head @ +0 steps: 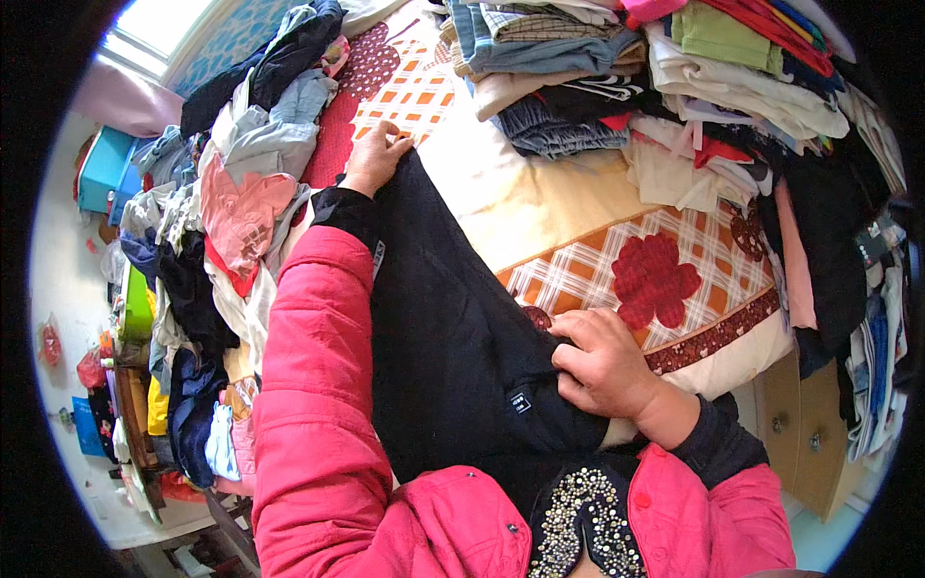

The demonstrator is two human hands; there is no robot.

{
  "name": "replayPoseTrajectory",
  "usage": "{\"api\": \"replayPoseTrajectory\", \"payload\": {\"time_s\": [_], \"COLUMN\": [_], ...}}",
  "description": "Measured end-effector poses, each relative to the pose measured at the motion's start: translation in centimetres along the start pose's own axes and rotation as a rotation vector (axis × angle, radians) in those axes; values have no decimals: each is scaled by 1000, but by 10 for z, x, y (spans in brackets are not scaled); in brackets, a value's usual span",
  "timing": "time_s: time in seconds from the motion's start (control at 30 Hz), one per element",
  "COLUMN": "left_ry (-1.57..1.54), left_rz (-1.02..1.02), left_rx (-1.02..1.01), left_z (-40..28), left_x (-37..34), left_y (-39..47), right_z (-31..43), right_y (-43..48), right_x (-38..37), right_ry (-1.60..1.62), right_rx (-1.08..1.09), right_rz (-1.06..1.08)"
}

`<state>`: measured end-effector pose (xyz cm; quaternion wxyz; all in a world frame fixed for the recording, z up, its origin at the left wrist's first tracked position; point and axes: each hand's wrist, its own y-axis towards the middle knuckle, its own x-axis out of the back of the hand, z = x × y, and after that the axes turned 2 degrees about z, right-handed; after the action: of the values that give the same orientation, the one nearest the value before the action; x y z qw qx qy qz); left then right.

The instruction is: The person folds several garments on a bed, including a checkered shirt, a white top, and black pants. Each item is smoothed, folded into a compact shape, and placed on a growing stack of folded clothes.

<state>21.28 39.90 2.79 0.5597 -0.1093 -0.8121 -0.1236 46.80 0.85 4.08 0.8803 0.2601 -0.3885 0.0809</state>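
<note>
Black trousers [441,311] lie lengthwise across a patterned bedspread [535,195], with the wide end near my body. A small label with writing [520,401] shows near that end. At the far, narrow end, my left hand [377,155] pinches the cloth between thumb and fingers. My right hand [607,365] grips the right edge of the wide end, its fingers curled over the fabric. Beyond my right hand, a dark red flower patch [656,282] decorates the bedspread.
Folded jeans and trousers [556,58] are stacked at the far side, beside a pile of folded light clothes [744,79]. Loose clothes, including a pink garment [242,209], heap up on the left. A wooden cabinet [802,426] stands at the lower right.
</note>
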Motion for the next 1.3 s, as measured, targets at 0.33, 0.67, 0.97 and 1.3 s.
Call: {"api": "replayPoseTrajectory", "payload": {"time_s": [0.33, 0.67, 0.97, 1.3], "left_ry": [-101, 20, 219, 419], "left_rz": [-118, -457, -634, -290], "left_rx": [-26, 134, 36, 141], "left_z": [126, 164, 103, 71], "left_x": [88, 39, 49, 43], "left_y": [-62, -69, -101, -114], "right_z": [5, 3, 4, 2], "right_y": [1, 1, 2, 0], "right_x": [-4, -5, -4, -6], "right_ry": [-12, -15, 3, 13], "right_rx": [-41, -32, -54, -50], "right_rz": [-26, -33, -41, -47]}}
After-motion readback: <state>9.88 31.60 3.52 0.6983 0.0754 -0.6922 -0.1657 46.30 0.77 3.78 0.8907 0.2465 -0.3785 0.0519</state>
